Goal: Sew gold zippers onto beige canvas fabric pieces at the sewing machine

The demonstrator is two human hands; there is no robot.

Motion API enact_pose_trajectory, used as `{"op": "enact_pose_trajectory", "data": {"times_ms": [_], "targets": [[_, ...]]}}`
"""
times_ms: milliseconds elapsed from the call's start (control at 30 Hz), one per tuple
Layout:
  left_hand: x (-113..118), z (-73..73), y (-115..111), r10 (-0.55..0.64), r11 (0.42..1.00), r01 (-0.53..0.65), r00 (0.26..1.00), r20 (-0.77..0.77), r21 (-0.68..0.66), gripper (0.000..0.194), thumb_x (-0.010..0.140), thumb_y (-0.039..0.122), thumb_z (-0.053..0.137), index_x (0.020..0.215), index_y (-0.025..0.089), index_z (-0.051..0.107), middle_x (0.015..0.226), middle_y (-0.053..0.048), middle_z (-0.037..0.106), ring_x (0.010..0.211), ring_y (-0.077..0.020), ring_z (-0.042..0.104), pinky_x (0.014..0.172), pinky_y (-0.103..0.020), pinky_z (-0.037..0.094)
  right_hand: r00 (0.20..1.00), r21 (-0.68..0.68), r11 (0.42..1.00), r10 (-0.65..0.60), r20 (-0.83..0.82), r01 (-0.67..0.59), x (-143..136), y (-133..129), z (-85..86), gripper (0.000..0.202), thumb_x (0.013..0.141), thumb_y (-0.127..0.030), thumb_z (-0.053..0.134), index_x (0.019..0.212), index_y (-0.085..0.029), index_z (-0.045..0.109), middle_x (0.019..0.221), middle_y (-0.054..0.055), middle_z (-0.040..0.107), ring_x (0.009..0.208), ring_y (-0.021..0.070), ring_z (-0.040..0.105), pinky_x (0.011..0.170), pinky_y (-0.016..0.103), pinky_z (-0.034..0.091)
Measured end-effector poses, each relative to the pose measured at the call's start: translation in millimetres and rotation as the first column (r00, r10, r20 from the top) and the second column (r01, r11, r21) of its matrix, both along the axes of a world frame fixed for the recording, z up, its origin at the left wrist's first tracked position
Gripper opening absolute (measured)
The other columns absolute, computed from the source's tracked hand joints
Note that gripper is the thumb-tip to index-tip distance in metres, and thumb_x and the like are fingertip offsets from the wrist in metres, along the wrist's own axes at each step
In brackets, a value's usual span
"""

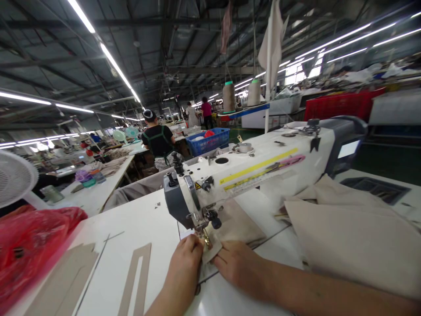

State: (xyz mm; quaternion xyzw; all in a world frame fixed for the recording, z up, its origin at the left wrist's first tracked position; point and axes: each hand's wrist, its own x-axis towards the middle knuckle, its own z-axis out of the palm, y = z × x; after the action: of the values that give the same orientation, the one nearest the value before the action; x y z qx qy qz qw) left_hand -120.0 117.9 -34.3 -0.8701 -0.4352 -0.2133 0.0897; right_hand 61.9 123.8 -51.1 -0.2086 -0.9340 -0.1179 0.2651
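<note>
A white sewing machine point(259, 171) stands over the table, its needle and presser foot point(207, 239) down at a piece of beige fabric point(237, 221). Just left of the foot, my left hand point(186, 263) has its fingers bent and closed at the fabric's near edge; the fingertips are partly hidden. On the other side, my right hand point(238, 265) pinches the fabric's near corner between thumb and fingers. The fabric passes under the machine's head and spreads out behind it.
More beige fabric point(355, 237) is heaped at right. Flat cut pieces point(66, 281), a slotted strip point(134, 278) and a red plastic bag point(36, 245) lie at left. A white fan point(16, 177) stands beyond. Thread cones point(229, 97) rise behind; a seated person point(158, 138) is ahead.
</note>
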Motion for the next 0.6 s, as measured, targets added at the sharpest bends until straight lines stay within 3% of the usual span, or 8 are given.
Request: {"op": "enact_pose_trajectory", "data": {"times_ms": [133,233,300,367,467,533,600], "targets": [[1,4.1,-5,0.047,0.99,-0.041,0.998,0.047,-0.133,0.027,0.081,0.004,0.043,0.096,0.017,0.062,0.096,-0.009,0.06,0.088,-0.0233,0.057,0.079,-0.036,0.05,0.995,-0.245,0.969,-0.031,-0.095,0.006,0,-2,9.5,0.016,0.087,-0.008,0.046,0.09,-0.012,0.061,0.087,0.006,0.064,0.081,0.0182,0.056,0.077,0.029,0.045],[4,8.7,-14,0.151,0.97,-0.118,0.977,0.149,-0.213,0.025,0.081,0.011,0.044,0.099,0.018,0.061,0.103,-0.009,0.058,0.091,-0.0228,0.056,0.081,-0.036,0.047,0.963,-0.421,0.895,-0.225,-0.146,0.145,-5,-4,19.2,0.013,0.085,-0.018,0.056,0.096,-0.016,0.061,0.097,0.006,0.061,0.093,0.0217,0.053,0.084,0.035,0.042],[7,12.0,-20,0.312,0.928,-0.254,0.929,0.197,-0.273,0.017,0.084,0.018,0.044,0.091,0.017,0.06,0.092,-0.008,0.061,0.084,-0.0215,0.058,0.075,-0.034,0.046,0.934,-0.527,0.823,-0.329,-0.142,0.21,-10,-2,25.4,0.025,0.076,-0.026,0.067,0.099,-0.018,0.062,0.102,0.007,0.06,0.097,0.0245,0.053,0.085,0.036,0.041],[9,14.6,-24,0.456,0.861,-0.376,0.868,0.195,-0.343,0.023,0.088,0.027,0.04,0.078,0.017,0.059,0.074,-0.005,0.062,0.071,-0.0201,0.059,0.064,-0.03,0.044,0.922,-0.61,0.758,-0.371,-0.11,0.232,-14,1,30.7,0.03,0.069,-0.029,0.071,0.097,-0.019,0.064,0.101,0.007,0.06,0.094,0.0243,0.055,0.082,0.033,0.043],[9,13.3,-26,0.519,0.811,-0.414,0.835,0.182,-0.414,0.042,0.093,0.036,0.031,0.069,0.018,0.06,0.063,-0.003,0.063,0.063,-0.0197,0.061,0.056,-0.027,0.041,0.914,-0.677,0.693,-0.399,-0.071,0.25,-17,8,35.1,0.026,0.067,-0.029,0.071,0.091,-0.02,0.068,0.095,0.006,0.063,0.086,0.022,0.059,0.075,0.029,0.044],[7,6.7,-25,0.477,0.84,-0.372,0.854,0.21,-0.394,0.046,0.094,0.037,0.028,0.068,0.019,0.061,0.062,-0.004,0.064,0.064,-0.0199,0.063,0.056,-0.026,0.043,0.924,-0.665,0.709,-0.376,-0.071,0.237,-17,13,34.7,0.023,0.068,-0.025,0.069,0.09,-0.021,0.068,0.094,0.005,0.064,0.084,0.0214,0.061,0.073,0.028,0.045],[3,-3.9,-23,0.374,0.905,-0.291,0.892,0.254,-0.31,0.04,0.094,0.032,0.03,0.077,0.02,0.065,0.068,-0.004,0.067,0.067,-0.0197,0.065,0.058,-0.026,0.046,0.943,-0.604,0.766,-0.325,-0.069,0.219,-17,16,32.2,0.018,0.073,-0.017,0.061,0.09,-0.019,0.067,0.095,0.006,0.065,0.087,0.0206,0.061,0.076,0.026,0.045]]}}
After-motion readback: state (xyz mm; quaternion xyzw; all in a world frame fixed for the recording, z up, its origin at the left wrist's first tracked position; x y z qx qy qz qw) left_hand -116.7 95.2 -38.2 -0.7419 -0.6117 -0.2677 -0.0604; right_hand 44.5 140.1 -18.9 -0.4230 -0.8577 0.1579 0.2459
